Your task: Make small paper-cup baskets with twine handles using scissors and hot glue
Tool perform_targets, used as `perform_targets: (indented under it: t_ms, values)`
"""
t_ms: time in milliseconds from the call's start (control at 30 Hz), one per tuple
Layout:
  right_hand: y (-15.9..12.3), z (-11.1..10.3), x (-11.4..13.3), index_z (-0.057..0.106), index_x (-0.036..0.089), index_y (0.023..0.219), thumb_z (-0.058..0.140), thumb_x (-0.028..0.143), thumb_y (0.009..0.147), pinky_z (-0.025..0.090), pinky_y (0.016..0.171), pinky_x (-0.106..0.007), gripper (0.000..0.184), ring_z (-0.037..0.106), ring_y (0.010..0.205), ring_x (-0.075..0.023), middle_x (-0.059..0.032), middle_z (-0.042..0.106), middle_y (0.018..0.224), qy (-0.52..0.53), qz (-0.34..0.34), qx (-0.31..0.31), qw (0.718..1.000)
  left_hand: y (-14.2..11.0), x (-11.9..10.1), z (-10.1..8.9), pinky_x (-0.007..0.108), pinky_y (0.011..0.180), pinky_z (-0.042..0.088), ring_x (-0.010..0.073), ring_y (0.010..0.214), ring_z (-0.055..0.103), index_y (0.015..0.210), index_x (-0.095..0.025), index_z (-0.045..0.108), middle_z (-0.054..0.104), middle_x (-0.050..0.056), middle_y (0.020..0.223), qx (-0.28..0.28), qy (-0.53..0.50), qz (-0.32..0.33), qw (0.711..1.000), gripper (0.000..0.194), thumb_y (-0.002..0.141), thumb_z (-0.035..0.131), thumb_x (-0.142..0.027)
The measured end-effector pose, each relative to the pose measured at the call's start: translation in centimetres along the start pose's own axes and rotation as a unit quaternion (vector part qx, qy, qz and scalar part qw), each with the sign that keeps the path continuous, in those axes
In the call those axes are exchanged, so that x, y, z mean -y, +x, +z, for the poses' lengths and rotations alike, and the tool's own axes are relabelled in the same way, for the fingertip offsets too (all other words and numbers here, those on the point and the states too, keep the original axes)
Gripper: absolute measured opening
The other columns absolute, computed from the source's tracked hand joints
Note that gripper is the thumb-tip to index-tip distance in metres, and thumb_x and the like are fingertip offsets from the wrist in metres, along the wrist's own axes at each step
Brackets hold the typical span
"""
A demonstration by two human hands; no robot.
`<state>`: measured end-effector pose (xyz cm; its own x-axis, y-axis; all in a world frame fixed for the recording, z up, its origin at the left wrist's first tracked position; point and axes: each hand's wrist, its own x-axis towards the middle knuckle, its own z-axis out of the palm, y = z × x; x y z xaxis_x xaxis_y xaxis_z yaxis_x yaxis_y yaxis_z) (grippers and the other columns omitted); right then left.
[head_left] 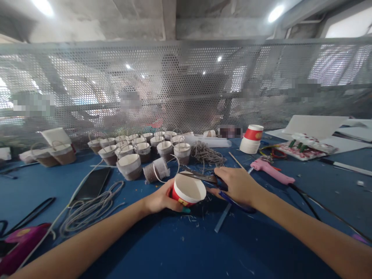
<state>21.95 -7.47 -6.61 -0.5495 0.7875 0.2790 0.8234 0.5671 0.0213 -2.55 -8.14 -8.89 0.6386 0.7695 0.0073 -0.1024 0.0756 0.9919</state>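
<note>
A red and white paper cup [190, 190] is tilted in my left hand [162, 197], its mouth facing up toward me. My fingers wrap round the cup's left side. In my right hand [235, 184] is a pair of scissors [203, 176] with dark blades and blue handles. The blades reach left across the cup's far rim; I cannot tell whether they touch the paper. Just beyond the cup a small twine-wrapped basket [157, 170] lies on its side, its pale handle sticking out. Short white scraps lie on the blue table [174, 248] beneath my hands.
Several small baskets [129, 166] stand in rows behind. A pile of twine [206, 155], a stack of paper cups [251, 139] and a pink glue gun [271, 170] are beyond my right hand. At left are a phone [91, 184] and coiled cord [90, 213]. A perforated metal screen [186, 89] rises behind.
</note>
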Motion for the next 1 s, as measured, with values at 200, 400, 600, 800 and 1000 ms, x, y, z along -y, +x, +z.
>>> perform_targets:
  t_ms: [200,400,600,800,1000]
  values:
    - [-0.1,0.22,-0.09,0.048,0.017,0.078,0.04,0.057,0.082,0.03,0.055,-0.026,0.041,0.058,0.069,-0.0195,-0.007,0.061,0.076,0.005,-0.006,-0.015,1.0,-0.06,0.04,0.4,0.034,0.077,0.046,0.0218,0.092,0.054,0.109,-0.017,0.054,0.061,0.007,0.102,0.0,-0.024,0.003,1.0,0.062,0.05,0.069,-0.003]
    - [-0.06,0.4,0.05,0.047,0.017,0.077,0.038,0.057,0.083,0.029,0.054,-0.026,0.041,0.058,0.066,-0.019,-0.0073,0.061,0.075,0.007,-0.006,-0.016,1.0,-0.01,0.16,0.08,0.039,0.082,0.044,0.026,0.099,0.053,0.112,-0.015,0.05,0.06,0.01,0.106,0.012,-0.024,0.001,1.0,0.066,0.049,0.071,-0.005]
    - [-0.03,0.23,0.23,0.048,0.017,0.075,0.037,0.057,0.083,0.027,0.053,-0.026,0.041,0.058,0.065,-0.0183,-0.0077,0.062,0.075,0.007,-0.002,-0.013,1.0,-0.08,0.42,-0.26,0.042,0.085,0.043,0.0261,0.099,0.053,0.112,-0.016,0.051,0.06,0.01,0.108,0.023,-0.019,0.016,0.999,0.065,0.051,0.07,-0.004]
    - [-0.06,0.05,0.24,0.049,0.017,0.076,0.035,0.058,0.084,0.026,0.052,-0.025,0.044,0.059,0.064,-0.0189,-0.0078,0.063,0.074,0.003,0.005,-0.002,1.0,-0.06,0.32,-0.24,0.042,0.089,0.039,0.0254,0.099,0.053,0.113,-0.014,0.051,0.061,0.009,0.106,0.022,-0.013,0.011,1.0,0.066,0.05,0.07,-0.005]
    - [0.04,-0.1,0.41,0.051,0.017,0.076,0.028,0.059,0.086,0.022,0.05,-0.026,0.049,0.061,0.06,-0.0206,-0.0085,0.065,0.068,-0.04,0.014,0.028,0.999,-0.14,0.34,-0.28,0.04,0.084,0.042,0.0254,0.096,0.053,0.111,-0.015,0.052,0.062,0.008,0.103,0.015,-0.006,-0.002,1.0,0.064,0.05,0.07,-0.004]
